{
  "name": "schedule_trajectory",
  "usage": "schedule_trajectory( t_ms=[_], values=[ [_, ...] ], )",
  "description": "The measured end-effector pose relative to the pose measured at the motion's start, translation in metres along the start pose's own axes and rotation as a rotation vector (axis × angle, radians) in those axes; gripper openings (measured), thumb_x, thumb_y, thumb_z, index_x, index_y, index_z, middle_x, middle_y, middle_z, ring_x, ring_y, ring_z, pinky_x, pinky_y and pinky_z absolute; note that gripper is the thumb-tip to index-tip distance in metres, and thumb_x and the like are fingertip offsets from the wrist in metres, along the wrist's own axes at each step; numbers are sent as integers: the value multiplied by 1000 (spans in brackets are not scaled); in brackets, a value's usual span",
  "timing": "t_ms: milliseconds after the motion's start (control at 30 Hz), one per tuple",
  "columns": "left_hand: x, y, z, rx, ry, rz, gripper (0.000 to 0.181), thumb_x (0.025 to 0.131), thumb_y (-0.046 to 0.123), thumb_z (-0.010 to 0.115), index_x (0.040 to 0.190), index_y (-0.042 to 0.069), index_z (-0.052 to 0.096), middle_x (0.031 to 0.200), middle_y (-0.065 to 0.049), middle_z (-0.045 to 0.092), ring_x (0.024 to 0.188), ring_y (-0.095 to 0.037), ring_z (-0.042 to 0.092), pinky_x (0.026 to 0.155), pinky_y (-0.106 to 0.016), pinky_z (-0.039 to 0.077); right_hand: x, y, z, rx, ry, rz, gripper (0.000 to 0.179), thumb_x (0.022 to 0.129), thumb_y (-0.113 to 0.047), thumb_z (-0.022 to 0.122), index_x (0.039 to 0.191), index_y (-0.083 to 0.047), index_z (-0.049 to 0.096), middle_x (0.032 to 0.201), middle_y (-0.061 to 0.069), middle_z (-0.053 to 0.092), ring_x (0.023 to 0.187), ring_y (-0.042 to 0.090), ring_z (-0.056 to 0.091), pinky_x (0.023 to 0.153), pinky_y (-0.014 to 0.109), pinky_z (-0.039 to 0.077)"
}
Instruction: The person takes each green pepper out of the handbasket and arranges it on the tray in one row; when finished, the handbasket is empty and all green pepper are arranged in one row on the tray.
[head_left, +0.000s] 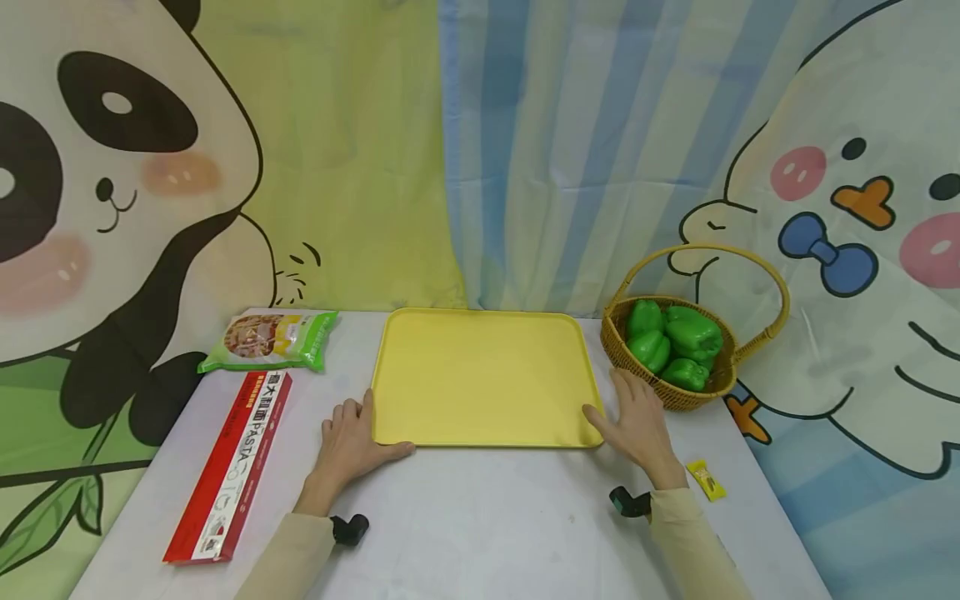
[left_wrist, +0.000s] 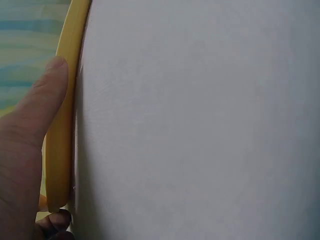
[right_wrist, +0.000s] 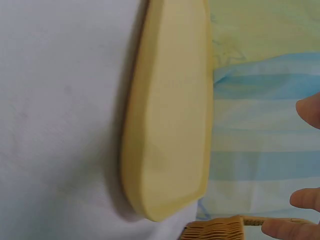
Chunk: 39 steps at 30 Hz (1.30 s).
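Cloth (head_left: 525,125) with big animal pictures hangs behind, plain yellow at left of the middle and striped blue at right. White tabletop (head_left: 487,517) stands before it, flat and rather smooth. The yellow tray (head_left: 483,375) lies flat at its far side, near the middle. Right of the tray stands a wicker basket (head_left: 678,402) with green peppers (head_left: 693,333); at left lie a red pasta box (head_left: 232,467) and a food bag (head_left: 288,342). The left hand (head_left: 352,442) touches the near left tray corner, thumb and index finger spread. The right hand (head_left: 633,421) is by the near right corner, fingers apart; in its wrist view no finger meets the tray. For good handling, I think both hands should press the sides equally, so it does not turn, and the right fingers should avoid the close basket. One small yellow packet (head_left: 707,481) lies beside the right wrist.
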<state>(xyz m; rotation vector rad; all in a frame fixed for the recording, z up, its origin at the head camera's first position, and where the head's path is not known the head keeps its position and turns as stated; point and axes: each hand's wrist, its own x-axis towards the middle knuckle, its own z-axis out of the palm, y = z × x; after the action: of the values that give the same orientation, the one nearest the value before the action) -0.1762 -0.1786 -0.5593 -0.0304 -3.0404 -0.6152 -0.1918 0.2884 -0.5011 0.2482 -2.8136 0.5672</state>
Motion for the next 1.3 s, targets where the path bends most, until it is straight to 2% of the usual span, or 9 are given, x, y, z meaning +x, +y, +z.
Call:
schedule_trajectory(
  t_ms=[133, 367, 567, 833, 1100, 1300],
  values=[
    [1, -3, 2, -13, -23, -6, 140, 61, 87, 70, 158, -2, 21, 110, -17, 48, 94, -28, 42, 74, -37, 29, 10, 1, -13, -16, 25, -18, 81, 90, -52, 66, 149, -1, 43, 152, 27, 42, 137, 51, 38, 107, 70, 29],
    [3, -4, 2, -24, -60, -30, 143, 60, 89, 69, 159, -1, 17, 119, -20, 54, 101, -31, 46, 78, -42, 33, 25, 12, -32, -33, 61, -13, 79, 90, -47, 67, 148, 1, 42, 149, 31, 43, 134, 54, 38, 105, 72, 29],
    [4, -6, 2, -21, -87, -40, 146, 59, 91, 67, 159, -1, 15, 125, -22, 56, 104, -33, 47, 81, -46, 34, 44, 28, -45, -60, 95, 0, 80, 91, -49, 65, 148, 1, 41, 148, 31, 43, 133, 55, 38, 103, 73, 29],
    [5, -6, 1, -27, -97, -45, 146, 58, 92, 67, 160, 1, 14, 126, -22, 55, 107, -34, 46, 83, -48, 34, 70, 52, -62, -96, 99, 66, 83, 92, -53, 60, 150, 2, 37, 148, 33, 43, 133, 57, 37, 103, 74, 26],
    [4, -5, -2, -34, -100, -46, 144, 61, 89, 68, 159, -1, 14, 132, -24, 53, 111, -36, 46, 81, -47, 32, 92, 74, -68, -103, 56, 154, 84, 95, -59, 51, 152, 0, 34, 151, 33, 38, 136, 59, 31, 104, 74, 23],
    [4, -4, 0, -56, -107, -36, 143, 62, 86, 70, 159, -4, 13, 135, -26, 52, 113, -37, 46, 79, -48, 30, 102, 83, -73, -107, 59, 167, 83, 95, -59, 51, 153, -2, 35, 152, 33, 37, 138, 59, 27, 108, 74, 18]
  ],
)
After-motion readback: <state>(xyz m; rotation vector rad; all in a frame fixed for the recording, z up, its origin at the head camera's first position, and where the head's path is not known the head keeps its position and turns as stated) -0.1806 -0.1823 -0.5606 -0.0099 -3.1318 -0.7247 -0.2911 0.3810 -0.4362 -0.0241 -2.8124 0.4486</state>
